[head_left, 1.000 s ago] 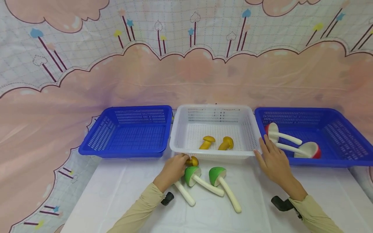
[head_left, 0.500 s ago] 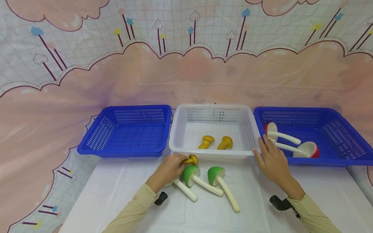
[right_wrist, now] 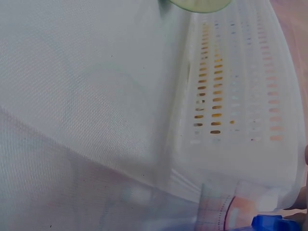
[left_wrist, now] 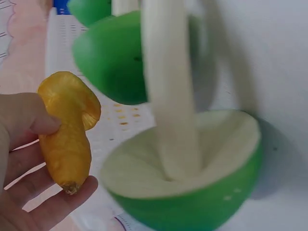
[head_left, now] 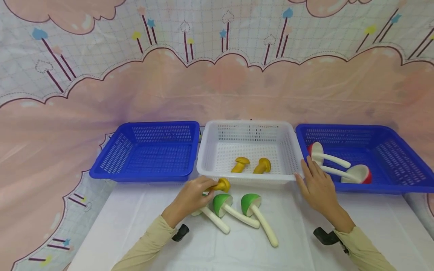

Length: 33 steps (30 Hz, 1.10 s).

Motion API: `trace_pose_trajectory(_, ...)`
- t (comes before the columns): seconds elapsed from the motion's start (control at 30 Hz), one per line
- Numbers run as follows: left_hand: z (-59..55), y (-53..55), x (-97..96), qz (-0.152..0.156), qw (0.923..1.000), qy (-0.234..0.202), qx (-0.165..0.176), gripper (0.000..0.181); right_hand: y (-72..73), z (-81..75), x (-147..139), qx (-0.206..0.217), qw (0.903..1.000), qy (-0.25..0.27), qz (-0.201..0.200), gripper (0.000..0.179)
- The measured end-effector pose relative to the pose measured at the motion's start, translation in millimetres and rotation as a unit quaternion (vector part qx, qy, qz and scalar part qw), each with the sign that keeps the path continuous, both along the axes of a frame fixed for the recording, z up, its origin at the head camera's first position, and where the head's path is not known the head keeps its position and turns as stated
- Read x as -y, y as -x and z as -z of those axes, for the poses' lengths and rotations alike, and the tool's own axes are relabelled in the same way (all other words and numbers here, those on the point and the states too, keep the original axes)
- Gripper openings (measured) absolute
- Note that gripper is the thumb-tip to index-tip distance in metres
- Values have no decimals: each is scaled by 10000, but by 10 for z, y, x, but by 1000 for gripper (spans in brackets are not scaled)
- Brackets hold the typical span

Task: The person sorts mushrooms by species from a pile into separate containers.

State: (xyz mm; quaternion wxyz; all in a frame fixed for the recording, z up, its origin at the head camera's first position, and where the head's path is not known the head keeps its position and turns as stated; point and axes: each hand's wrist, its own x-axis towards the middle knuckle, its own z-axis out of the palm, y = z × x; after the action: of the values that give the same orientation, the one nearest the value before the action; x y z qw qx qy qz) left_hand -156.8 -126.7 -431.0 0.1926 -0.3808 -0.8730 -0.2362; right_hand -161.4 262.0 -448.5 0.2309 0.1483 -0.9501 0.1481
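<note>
My left hand [head_left: 190, 196] pinches a yellow toy mushroom [left_wrist: 70, 130] by its stem, just in front of the white basket [head_left: 249, 176]. Below that hand lie green-capped toy mushrooms with white stems: one [head_left: 215, 220] partly covered by the hand, a second [head_left: 222, 205] beside it, and a third [head_left: 251, 205] farther right. Two yellow mushrooms [head_left: 240, 165] rest inside the white basket. My right hand [head_left: 317, 186] has its fingers spread, touching the rims where the white basket meets the right blue basket [head_left: 383, 188]. Only bits of its fingertips show in the right wrist view.
Two red-capped toy mushrooms [head_left: 361, 174] with white stems lie in the right blue basket. Another blue basket [head_left: 142, 176] stands at the left. All three baskets line the back of the white-covered table [head_left: 298, 241], before a patterned cloth backdrop [head_left: 217, 82].
My left hand has lifted the yellow mushroom slightly up from beside the green caps. The leftmost green mushroom's stem shifted a little to the right. My right hand stays put.
</note>
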Motion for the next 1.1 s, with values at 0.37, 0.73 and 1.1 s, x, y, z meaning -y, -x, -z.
trace_pose_trajectory(0.37, -222, -40, -121, 388, 9928, -947, 629, 26, -4, -4, 11, 104, 9999, 35, 94, 54)
trace_pose_trajectory(0.73, -358, 57, -214, 298, 9915, -1026, 747, 22, -15, 3, 17, 32, 9999, 78, 120, 54)
trace_pose_trajectory(1.1, -407, 224, -295, 187, 9892, -1212, 806, 23, -11, 23, 21, 75, 9998, 77, 164, 55)
